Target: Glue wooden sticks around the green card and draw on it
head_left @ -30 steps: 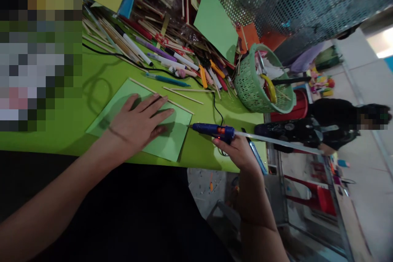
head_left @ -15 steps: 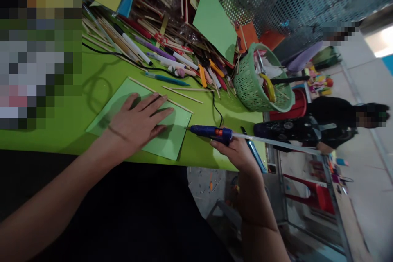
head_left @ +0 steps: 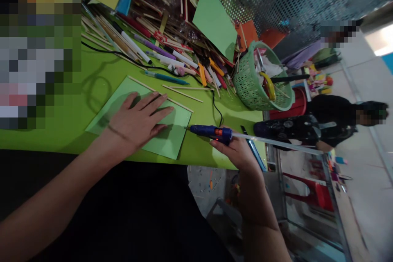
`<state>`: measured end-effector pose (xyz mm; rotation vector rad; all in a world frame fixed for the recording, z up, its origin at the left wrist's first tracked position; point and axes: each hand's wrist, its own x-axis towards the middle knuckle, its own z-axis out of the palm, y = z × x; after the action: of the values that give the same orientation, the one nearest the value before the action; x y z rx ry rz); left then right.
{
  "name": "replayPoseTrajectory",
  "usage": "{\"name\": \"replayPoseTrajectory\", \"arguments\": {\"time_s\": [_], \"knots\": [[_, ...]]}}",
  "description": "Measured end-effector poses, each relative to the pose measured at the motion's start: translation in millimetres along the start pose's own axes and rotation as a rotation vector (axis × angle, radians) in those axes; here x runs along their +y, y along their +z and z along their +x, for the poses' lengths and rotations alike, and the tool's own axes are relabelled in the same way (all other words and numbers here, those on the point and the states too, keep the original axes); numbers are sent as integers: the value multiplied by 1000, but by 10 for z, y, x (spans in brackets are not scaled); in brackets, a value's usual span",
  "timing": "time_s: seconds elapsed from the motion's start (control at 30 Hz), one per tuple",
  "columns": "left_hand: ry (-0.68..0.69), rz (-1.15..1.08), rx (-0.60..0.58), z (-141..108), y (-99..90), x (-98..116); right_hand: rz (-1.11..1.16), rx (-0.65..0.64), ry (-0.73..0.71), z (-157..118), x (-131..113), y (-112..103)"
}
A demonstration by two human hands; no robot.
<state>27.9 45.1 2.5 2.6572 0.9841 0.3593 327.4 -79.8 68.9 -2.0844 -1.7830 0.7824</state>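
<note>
My left hand (head_left: 139, 120) lies flat with fingers spread on a green sheet of paper (head_left: 167, 145), holding it down against the table. Along the sheet's far edge runs a thin wooden stick (head_left: 179, 105), close to my fingertips. My right hand (head_left: 235, 149) is wrapped round the handle of a blue hot glue gun (head_left: 211, 132). The gun's nozzle is at the right edge of the sheet, and a long clear glue stick (head_left: 276, 142) sticks out of its back. Two more thin sticks (head_left: 187, 93) lie just beyond the sheet.
Pens, markers and wooden sticks (head_left: 172, 55) crowd the back of the lime-green table (head_left: 61, 141). A green basket (head_left: 248, 80) with tools stands at the right. The black cord (head_left: 218, 112) crosses the table. A blue cutter (head_left: 256, 155) lies near the right edge. Another person (head_left: 331, 118) is farther right.
Both hands, the sheet and the glue gun hold almost the same positions. A small red light now shows on the glue gun near my right fingers.
</note>
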Motion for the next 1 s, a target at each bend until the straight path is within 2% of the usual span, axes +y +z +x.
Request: {"name": "replayPoseTrajectory", "arguments": {"time_s": [0.77, 1.0], "knots": [[-24, -57, 14, 18, 5, 6, -44, -13, -23, -28, -9, -7], [-9, -1, 6, 6, -1, 9, -40, -50, -43, -49, -54, -32]]}}
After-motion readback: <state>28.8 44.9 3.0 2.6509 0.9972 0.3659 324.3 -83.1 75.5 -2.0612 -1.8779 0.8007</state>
